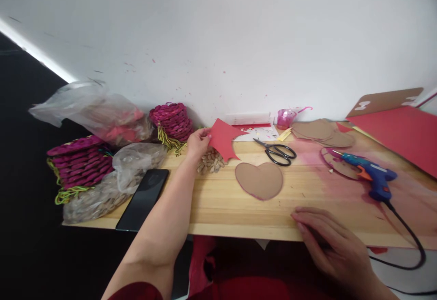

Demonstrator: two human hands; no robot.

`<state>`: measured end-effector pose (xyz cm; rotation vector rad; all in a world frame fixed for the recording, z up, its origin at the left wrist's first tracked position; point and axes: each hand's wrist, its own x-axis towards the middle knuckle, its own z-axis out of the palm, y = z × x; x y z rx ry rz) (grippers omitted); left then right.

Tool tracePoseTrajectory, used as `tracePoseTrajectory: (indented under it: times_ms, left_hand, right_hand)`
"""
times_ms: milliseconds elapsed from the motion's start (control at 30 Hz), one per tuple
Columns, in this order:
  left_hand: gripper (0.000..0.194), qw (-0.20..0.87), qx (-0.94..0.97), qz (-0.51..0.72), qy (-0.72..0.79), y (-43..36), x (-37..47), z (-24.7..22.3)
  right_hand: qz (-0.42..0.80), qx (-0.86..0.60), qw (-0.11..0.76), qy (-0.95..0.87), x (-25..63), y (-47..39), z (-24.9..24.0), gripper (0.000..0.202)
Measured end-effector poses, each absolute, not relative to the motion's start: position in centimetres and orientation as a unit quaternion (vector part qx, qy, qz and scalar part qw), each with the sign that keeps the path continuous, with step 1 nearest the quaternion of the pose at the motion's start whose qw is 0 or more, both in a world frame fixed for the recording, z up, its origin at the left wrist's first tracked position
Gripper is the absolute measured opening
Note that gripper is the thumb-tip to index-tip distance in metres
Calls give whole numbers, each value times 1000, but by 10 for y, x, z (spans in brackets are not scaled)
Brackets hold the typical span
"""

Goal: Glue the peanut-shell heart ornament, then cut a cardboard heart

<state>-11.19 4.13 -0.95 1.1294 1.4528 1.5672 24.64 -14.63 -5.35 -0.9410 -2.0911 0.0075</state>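
Observation:
My left hand is closed on the left edge of a red paper cut-out with pointed corners. The paper is held above a pile of small brown pebble-like pieces on the table. A brown cardboard heart with a dark pinkish rim lies flat in front of me, apart from both hands. At the table's front edge my right hand is empty, its fingers stretched out and loosely bent. Black-handled scissors lie behind the heart.
A blue glue gun with a black cord lies at right near brown cardboard pieces and red sheets. A pink cup stands by the wall. At left are a phone, plastic bags and magenta woven baskets.

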Motion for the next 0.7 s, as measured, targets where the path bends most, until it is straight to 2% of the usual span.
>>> tracePoseTrajectory:
  times_ms: [300,467,600,700]
  left_hand:
    - [31,393,384,623,556,37,-123,3]
    - [33,515,374,607,476,31,-111,5]
    - [37,601,431,508,442,16,-93,6]
    - [32,633,487,423,427,4,-78,7]
  right_hand:
    - [6,-371,415,-831,247,-145,-56,27]
    - [46,-379,423,-821,243,-147,-50,25]
    - [125,-423,439,-783,244,-150,-39,17]
    - [273,-477,470,-690,247,-146,-31,21]
